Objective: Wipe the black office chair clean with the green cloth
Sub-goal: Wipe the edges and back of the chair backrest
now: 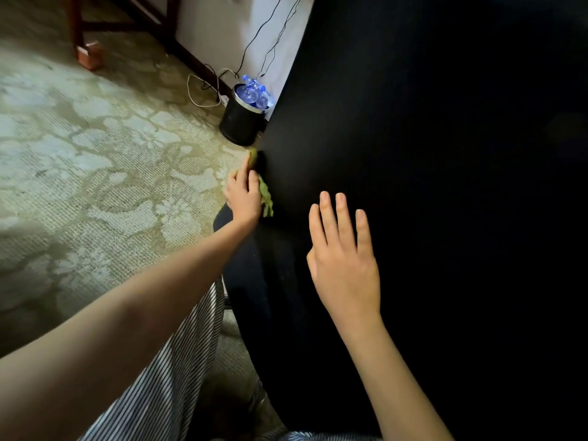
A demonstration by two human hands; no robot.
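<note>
The black office chair (429,170) fills the right half of the head view, its dark back surface facing me. My left hand (243,198) presses the green cloth (265,195) against the chair's left edge, fingers stretched over the cloth, which shows beside and above the hand. My right hand (343,253) lies flat on the chair's back with straight fingers, a little right of and nearer than the left hand. It holds nothing.
A black bin (240,125) full of plastic bottles stands on the patterned carpet (95,154) just beyond the chair. Cables (203,90) trail along the white wall. A wooden furniture leg (87,52) stands far left. Striped clothing shows below.
</note>
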